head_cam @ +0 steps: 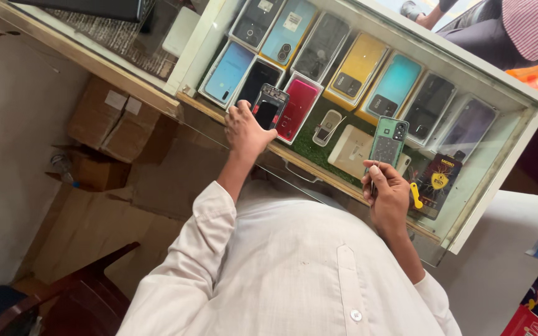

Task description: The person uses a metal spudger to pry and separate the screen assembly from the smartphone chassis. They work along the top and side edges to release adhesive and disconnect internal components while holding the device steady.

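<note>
A glass-topped display case (pixel 505 93) with a pale frame serves as the bench, and every place is given from it. At its near wooden edge, the left hand (pixel 247 130) is held with its grip closed around a dark phone with a bare black back (pixel 269 107), lifted just above the case's near-left corner. Further along the same edge, the right hand (pixel 386 196) is closed on a green phone (pixel 388 142), held upright over the glass; a thin tool seems pinched in that grip, though this cannot be told for sure. Little open room is left between the two hands and the edge.

Inside the case, phones are laid in rows: a light blue phone (pixel 228 71) and a red phone (pixel 299 109) near the left hand, a yellow box (pixel 359 68) and a teal phone (pixel 393 84) in the middle, dark phones (pixel 428 106) toward the far end. A dark package with a yellow shield mark (pixel 437 180) lies just beside the right hand. Brown cardboard boxes (pixel 104 121) are stacked on the floor below the case's left end. Another person's striped sleeve (pixel 533 25) is seen beyond the far side.
</note>
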